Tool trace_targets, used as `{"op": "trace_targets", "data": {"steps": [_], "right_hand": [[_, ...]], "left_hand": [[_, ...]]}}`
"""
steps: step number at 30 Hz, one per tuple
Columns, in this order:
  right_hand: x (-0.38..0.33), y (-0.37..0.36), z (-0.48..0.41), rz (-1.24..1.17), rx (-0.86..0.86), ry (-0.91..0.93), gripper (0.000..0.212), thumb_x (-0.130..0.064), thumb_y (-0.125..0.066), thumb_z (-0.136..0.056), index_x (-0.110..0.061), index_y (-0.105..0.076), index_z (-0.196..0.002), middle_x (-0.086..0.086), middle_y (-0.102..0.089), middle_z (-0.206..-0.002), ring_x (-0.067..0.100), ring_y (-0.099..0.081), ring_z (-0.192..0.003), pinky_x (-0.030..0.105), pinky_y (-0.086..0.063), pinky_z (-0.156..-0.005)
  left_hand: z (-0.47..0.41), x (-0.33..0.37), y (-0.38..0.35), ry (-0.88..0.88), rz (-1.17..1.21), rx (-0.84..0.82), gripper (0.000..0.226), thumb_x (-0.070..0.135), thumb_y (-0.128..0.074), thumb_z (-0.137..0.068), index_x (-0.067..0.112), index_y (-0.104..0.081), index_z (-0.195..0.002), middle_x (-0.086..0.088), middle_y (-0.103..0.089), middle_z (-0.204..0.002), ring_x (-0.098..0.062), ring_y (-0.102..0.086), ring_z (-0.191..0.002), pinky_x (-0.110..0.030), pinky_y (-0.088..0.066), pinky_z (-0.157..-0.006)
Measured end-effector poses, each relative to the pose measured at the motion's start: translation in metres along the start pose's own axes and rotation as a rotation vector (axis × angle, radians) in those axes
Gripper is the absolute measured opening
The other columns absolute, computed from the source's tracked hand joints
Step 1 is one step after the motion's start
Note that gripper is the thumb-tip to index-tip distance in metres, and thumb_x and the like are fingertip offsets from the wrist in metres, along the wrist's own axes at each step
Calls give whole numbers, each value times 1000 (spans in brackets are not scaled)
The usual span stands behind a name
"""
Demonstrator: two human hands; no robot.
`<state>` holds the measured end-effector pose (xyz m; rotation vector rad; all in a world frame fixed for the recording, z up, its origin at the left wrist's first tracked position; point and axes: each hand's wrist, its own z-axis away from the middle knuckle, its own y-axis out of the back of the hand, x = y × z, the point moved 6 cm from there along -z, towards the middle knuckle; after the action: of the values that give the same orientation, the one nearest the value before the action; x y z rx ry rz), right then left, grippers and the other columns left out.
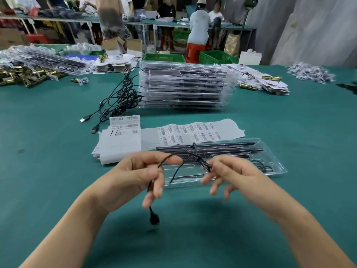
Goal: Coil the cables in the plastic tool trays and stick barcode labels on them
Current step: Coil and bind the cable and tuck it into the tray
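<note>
Main risk: the cable [195, 155] has a snarl of crossed strands just above the tray [278, 172], approx midway between the hands. If the hands pull apart, that snarl prob. cinches into a knot instead of a neat coil. Second risk: the plug [154, 220] dangles free below the left hand [135, 175], on the near side of the tray. It could swing and drag loops out of line, or catch the tray's rim. Third: the strands pass right over the long black rods [212, 148] in the tray, so a quick tug may hook one and shift the tray across the worktop [58, 171]. The left hand pinches the cable betw. thumb and fingers, w/ the other fingers pointing down. The right hand [231, 173] pinches another stretch at its fingertips, w/ the rest of the fingers loosely spread. It's blurred, so can't tell the exact grip. The cable is thin, black and limp, held in the air over the tray's near edge, not yet coiled or laid in. It looks springy enough that loops may pop open if let go. The label sheet [193, 132] lies just behind the tray, and I see no label on the tray yet. Further behind it is a stack of trays [183, 86] w/ more loose cables [119, 97] trailing to the stack's left.
</note>
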<state>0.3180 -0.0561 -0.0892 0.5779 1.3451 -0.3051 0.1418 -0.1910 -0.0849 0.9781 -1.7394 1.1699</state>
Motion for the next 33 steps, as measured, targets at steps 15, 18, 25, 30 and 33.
{"op": "trace_targets", "data": {"steps": [15,18,25,30,33], "right_hand": [[24,-33,-56,-425,24,107,41,-47,-71,-87,-10,-61,-104,18,-77,-96,18,-62,-71,22,-51,-64],[24,-29,-55,-423,121,157,34,-40,-68,-87,-9,-60,-98,16,-77,-85,19,-64,-64,24,-55,-63],[19,-26,-42,-131,285,279,29,-43,-67,-97,-16,-63,-89,4,-77,-82,16,-68,-68,29,-57,-65],[14,-25,-35,74,376,323,13,-44,-66,-98,-31,-66,-96,-9,-76,-90,13,-70,-80,31,-55,-67],[11,-24,-34,107,389,342,19,-39,-67,-97,-35,-68,-115,-13,-75,-95,11,-71,-83,18,-49,-61]], "left_hand": [[1,-5,48,-53,-205,778,30,32,-66,-86,16,-65,-111,-12,-76,-88,-16,-65,-52,-22,-53,-55],[-2,-11,45,-18,-332,805,33,34,-63,-88,7,-54,-106,-15,-78,-95,-23,-73,-63,-25,-57,-59],[-5,-24,34,20,-660,838,7,18,-65,-99,20,-60,-95,-7,-77,-80,-27,-73,-61,-21,-50,-56],[-7,-30,25,55,-1019,758,10,25,-71,-96,35,-69,-95,9,-73,-70,-6,-58,-51,-15,-46,-55],[-8,-29,21,56,-1095,744,14,27,-72,-95,40,-71,-97,16,-71,-69,-8,-62,-59,-13,-45,-59]]}}
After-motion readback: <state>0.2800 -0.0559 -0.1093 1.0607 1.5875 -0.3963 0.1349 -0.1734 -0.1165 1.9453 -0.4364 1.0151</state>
